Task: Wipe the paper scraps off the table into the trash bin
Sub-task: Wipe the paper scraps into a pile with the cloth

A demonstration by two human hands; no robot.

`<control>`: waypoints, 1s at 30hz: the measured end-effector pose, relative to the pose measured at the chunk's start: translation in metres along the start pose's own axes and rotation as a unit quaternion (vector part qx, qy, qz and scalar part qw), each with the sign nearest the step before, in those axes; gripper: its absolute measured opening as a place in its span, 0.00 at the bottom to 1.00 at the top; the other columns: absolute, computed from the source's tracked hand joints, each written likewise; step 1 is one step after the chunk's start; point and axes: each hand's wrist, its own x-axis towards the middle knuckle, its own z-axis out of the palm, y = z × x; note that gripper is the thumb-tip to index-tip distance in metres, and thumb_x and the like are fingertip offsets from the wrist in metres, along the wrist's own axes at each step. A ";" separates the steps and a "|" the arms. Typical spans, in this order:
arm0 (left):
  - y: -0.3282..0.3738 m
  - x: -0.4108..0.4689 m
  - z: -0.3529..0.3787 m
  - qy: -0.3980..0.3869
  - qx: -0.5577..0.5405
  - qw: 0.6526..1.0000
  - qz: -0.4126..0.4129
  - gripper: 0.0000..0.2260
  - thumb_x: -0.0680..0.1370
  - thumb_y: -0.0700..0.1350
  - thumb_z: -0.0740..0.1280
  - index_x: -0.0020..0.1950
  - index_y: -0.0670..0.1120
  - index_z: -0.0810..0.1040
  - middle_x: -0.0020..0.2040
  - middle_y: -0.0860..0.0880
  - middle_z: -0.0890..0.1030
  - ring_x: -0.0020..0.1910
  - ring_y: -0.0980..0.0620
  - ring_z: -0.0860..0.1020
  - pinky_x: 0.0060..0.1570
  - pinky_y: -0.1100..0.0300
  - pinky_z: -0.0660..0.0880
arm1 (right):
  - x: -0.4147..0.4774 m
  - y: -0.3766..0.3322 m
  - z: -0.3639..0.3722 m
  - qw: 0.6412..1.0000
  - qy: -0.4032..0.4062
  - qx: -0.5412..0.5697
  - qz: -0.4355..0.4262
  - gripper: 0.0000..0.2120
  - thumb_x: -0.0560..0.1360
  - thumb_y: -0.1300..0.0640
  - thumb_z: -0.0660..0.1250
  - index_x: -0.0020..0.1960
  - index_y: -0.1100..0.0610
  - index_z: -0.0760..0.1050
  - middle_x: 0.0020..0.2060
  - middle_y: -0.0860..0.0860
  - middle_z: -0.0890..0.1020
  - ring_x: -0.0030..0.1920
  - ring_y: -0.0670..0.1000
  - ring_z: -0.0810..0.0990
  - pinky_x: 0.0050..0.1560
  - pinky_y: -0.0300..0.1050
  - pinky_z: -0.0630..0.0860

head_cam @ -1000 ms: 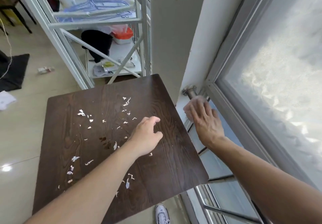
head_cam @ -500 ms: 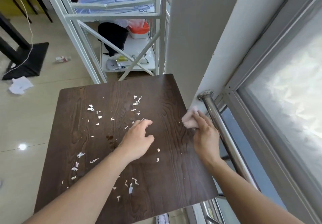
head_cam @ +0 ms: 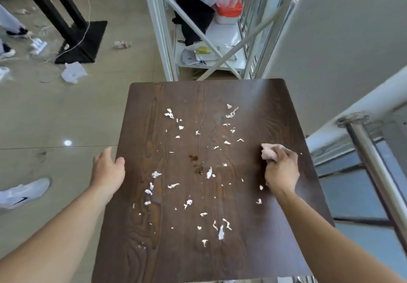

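A dark brown wooden table (head_cam: 253, 258) fills the middle of the head view. Several small white paper scraps (head_cam: 208, 172) lie scattered over its top, from the far half down to the near half. My right hand (head_cam: 280, 172) rests on the table's right side, closed around a crumpled pinkish cloth (head_cam: 269, 152) that sticks out past the fingers. My left hand (head_cam: 109, 170) is at the table's left edge, fingers spread, thumb touching the edge, holding nothing. No trash bin is in view.
A white metal shelf rack (head_cam: 218, 29) stands just beyond the table's far edge. A wall and a steel railing (head_cam: 374, 168) run along the right. Litter (head_cam: 73, 72) and a black table base (head_cam: 77, 44) are on the tiled floor at left. A white shoe (head_cam: 24, 193) is near my left arm.
My right hand has brought the cloth from the railing onto the table's right side. My left hand has left the table's middle and moved to its left edge. The view has shifted left.
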 end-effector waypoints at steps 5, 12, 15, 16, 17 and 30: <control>-0.031 0.027 0.014 -0.065 -0.141 0.982 -0.108 0.19 0.83 0.41 0.57 0.73 0.37 0.69 0.74 0.38 0.70 0.69 0.43 0.71 0.66 0.54 0.65 | -0.008 -0.059 0.041 0.997 -0.036 0.061 -0.013 0.14 0.69 0.66 0.64 0.43 0.50 0.82 0.47 0.48 0.86 0.40 0.42 0.83 0.39 0.37 0.74; -0.038 0.030 0.029 -0.072 -0.234 0.956 -0.164 0.21 0.82 0.40 0.57 0.76 0.40 0.68 0.77 0.44 0.68 0.75 0.44 0.67 0.71 0.51 0.61 | -0.029 -0.136 0.022 0.928 -0.235 0.283 0.058 0.20 0.77 0.72 0.58 0.50 0.58 0.87 0.39 0.59 0.89 0.29 0.53 0.81 0.26 0.39 0.73; -0.034 0.028 0.020 -0.070 -0.263 0.945 -0.182 0.21 0.82 0.40 0.58 0.76 0.40 0.68 0.76 0.44 0.69 0.74 0.43 0.68 0.72 0.49 0.61 | 0.011 -0.135 -0.022 0.940 -0.178 0.286 0.049 0.21 0.75 0.72 0.58 0.50 0.56 0.87 0.35 0.64 0.87 0.29 0.55 0.78 0.29 0.45 0.71; -0.033 0.023 0.020 -0.068 -0.261 0.944 -0.191 0.21 0.82 0.40 0.58 0.76 0.41 0.68 0.76 0.44 0.69 0.74 0.43 0.68 0.72 0.48 0.61 | 0.033 -0.132 -0.036 0.955 -0.135 0.261 0.038 0.21 0.76 0.71 0.60 0.49 0.54 0.88 0.36 0.63 0.88 0.30 0.55 0.80 0.29 0.47 0.73; -0.040 0.021 0.028 -0.025 -0.266 0.937 -0.227 0.21 0.82 0.40 0.58 0.76 0.41 0.68 0.76 0.44 0.69 0.74 0.43 0.68 0.73 0.47 0.61 | 0.078 -0.143 -0.029 0.958 -0.160 0.238 0.026 0.20 0.77 0.70 0.61 0.47 0.53 0.88 0.35 0.58 0.89 0.29 0.54 0.81 0.26 0.45 0.74; -0.081 0.018 -0.007 0.036 -0.280 0.925 -0.254 0.21 0.83 0.42 0.57 0.77 0.44 0.66 0.77 0.47 0.67 0.76 0.45 0.66 0.73 0.49 0.59 | 0.103 -0.208 0.113 0.954 -0.229 0.045 -0.186 0.15 0.69 0.58 0.63 0.47 0.54 0.87 0.45 0.51 0.88 0.46 0.51 0.86 0.46 0.46 0.80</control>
